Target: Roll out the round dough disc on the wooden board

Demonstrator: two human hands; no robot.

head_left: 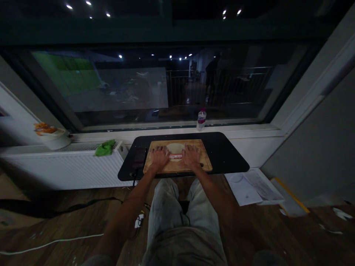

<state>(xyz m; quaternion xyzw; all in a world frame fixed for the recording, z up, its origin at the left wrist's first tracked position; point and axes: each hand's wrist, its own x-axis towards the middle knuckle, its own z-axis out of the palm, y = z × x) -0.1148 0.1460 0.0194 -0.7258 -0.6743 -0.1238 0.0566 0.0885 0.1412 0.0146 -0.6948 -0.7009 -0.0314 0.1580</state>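
A pale, flat round of dough lies on a wooden cutting board. Across the dough runs what looks like a rolling pin, its middle showing a red and white label. My left hand covers the pin's left end, fingers bent forward over it. Over the right end rests my right hand, in much the same pose. Both palms hide the ends of the pin. The board sits on a black tabletop.
A dark phone-like slab with a cable lies left of the board. Behind, a water bottle stands on the windowsill. A green cloth and a white bowl rest on the radiator. A white box is at lower right.
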